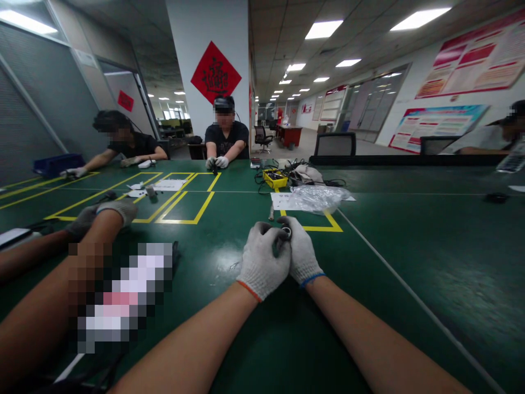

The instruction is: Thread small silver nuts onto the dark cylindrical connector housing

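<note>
Both of my hands are in white knit gloves with dark fingertips and meet over the green table (229, 306). My left hand (264, 258) has an orange cuff edge, and its fingers are curled in a pinch against the right. My right hand (304, 249), with a blue cuff edge, closes round a small ring-shaped part (287, 231) with a light rim. The fingers of both hands press on this part, and most of it is hidden by them. Just beyond my hands a small metal piece (271, 212) lies by a white paper sheet (283, 202).
Clear plastic wrap (320, 198) lies on the paper, near a yellow tray (274, 179) and black cables (301, 167). Yellow tape lines (180, 221) mark the table. At left a co-worker's gloved hands (117, 210) reach in, beside a blurred-out object (131, 290). Other people sit farther off.
</note>
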The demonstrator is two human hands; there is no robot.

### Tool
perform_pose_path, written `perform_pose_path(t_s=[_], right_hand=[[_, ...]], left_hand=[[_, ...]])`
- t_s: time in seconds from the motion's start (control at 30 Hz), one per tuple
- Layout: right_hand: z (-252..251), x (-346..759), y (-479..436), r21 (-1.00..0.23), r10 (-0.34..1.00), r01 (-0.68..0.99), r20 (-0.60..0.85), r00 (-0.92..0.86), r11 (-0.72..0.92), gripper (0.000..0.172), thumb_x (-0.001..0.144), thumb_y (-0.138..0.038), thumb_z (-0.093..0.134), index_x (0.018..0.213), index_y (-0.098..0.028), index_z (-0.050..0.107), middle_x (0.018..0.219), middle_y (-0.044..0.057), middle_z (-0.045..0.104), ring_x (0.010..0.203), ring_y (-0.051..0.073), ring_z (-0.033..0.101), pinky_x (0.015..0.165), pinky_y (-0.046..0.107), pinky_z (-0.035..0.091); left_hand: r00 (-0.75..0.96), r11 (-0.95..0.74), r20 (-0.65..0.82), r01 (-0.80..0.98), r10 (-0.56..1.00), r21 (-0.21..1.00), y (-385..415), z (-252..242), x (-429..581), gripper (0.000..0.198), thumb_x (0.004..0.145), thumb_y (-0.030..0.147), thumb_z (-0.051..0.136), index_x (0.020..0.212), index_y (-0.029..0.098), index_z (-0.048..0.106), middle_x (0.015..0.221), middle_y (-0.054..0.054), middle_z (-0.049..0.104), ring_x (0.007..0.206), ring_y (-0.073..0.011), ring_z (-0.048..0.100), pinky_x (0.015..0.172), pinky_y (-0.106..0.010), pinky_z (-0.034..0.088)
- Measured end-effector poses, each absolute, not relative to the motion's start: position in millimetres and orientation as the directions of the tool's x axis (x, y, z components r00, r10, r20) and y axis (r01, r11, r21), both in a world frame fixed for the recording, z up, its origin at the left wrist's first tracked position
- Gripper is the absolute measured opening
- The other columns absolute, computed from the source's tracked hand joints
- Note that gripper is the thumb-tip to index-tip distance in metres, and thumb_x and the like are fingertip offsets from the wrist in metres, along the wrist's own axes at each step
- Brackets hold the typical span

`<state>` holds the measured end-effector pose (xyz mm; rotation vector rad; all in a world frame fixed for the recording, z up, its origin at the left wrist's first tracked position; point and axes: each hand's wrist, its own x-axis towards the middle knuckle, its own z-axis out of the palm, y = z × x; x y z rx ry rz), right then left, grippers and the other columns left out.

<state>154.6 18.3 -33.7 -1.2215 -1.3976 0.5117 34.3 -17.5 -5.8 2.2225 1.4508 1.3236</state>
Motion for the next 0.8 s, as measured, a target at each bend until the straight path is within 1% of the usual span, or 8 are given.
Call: perform_pose_path(t_s=[0.13, 0.3, 0.4, 0.53, 0.7, 0.8], right_hand=[[-33.9, 154.2, 19.3, -0.873, 0.882, 0.341, 0.43, 0.195, 0.349, 0.037, 0.082, -0.033, 0.048, 0.11, -0.021, 0.07, 0.107, 0.007, 0.07, 0.093, 0.024, 0.064, 0.089, 0.039, 0.051], [-36.4, 154.6, 20.1, -0.858, 0.868, 0.351, 0.458, 0.194, 0.374, 0.036, 0.083, -0.032, 0.048, 0.11, -0.023, 0.07, 0.107, 0.006, 0.07, 0.096, 0.024, 0.064, 0.09, 0.038, 0.051], [-36.7, 155.0, 20.6, -0.857, 0.865, 0.354, 0.46, 0.202, 0.374, 0.036, 0.082, -0.03, 0.049, 0.111, -0.023, 0.07, 0.107, 0.006, 0.07, 0.094, 0.024, 0.063, 0.09, 0.04, 0.051], [-35.9, 155.0, 21.4, -0.864, 0.861, 0.337, 0.458, 0.222, 0.373, 0.036, 0.081, -0.03, 0.048, 0.108, -0.022, 0.07, 0.102, 0.006, 0.071, 0.091, 0.025, 0.064, 0.089, 0.041, 0.052], [-37.6, 155.1, 21.7, -0.853, 0.85, 0.35, 0.478, 0.223, 0.388, 0.033, 0.082, -0.031, 0.05, 0.107, -0.024, 0.071, 0.105, 0.006, 0.072, 0.093, 0.025, 0.064, 0.09, 0.041, 0.052], [-38.8, 155.5, 21.6, -0.85, 0.852, 0.361, 0.477, 0.215, 0.384, 0.033, 0.081, -0.03, 0.05, 0.106, -0.024, 0.071, 0.104, 0.006, 0.072, 0.093, 0.025, 0.064, 0.089, 0.041, 0.052]], left_hand=[[0.138, -0.511, 0.585, 0.668, 0.8, 0.541, -18.6, -5.9, 34.8, 0.02, 0.084, 0.021, 0.065, 0.102, 0.02, 0.074, 0.107, -0.01, 0.062, 0.101, -0.0259, 0.064, 0.088, -0.04, 0.057], [0.153, -0.531, 0.603, 0.668, 0.783, 0.521, -18.9, -5.0, 33.8, 0.02, 0.085, 0.022, 0.065, 0.103, 0.021, 0.075, 0.106, -0.009, 0.063, 0.102, -0.025, 0.063, 0.088, -0.039, 0.056], [0.154, -0.517, 0.587, 0.678, 0.795, 0.523, -19.2, -4.3, 33.3, 0.02, 0.087, 0.023, 0.063, 0.103, 0.021, 0.075, 0.105, -0.009, 0.063, 0.1, -0.0244, 0.063, 0.087, -0.039, 0.056], [0.191, -0.545, 0.583, 0.656, 0.79, 0.522, -19.9, -3.9, 33.8, 0.023, 0.088, 0.022, 0.063, 0.107, 0.023, 0.076, 0.107, -0.009, 0.065, 0.1, -0.0242, 0.063, 0.087, -0.039, 0.056], [0.131, -0.479, 0.571, 0.71, 0.811, 0.517, -19.1, -4.9, 34.7, 0.021, 0.089, 0.023, 0.063, 0.104, 0.022, 0.077, 0.105, -0.01, 0.065, 0.101, -0.0256, 0.063, 0.087, -0.039, 0.056], [0.166, -0.503, 0.566, 0.696, 0.807, 0.513, -18.2, -6.2, 34.6, 0.022, 0.089, 0.022, 0.063, 0.106, 0.023, 0.077, 0.105, -0.009, 0.065, 0.1, -0.0252, 0.063, 0.087, -0.038, 0.056]])
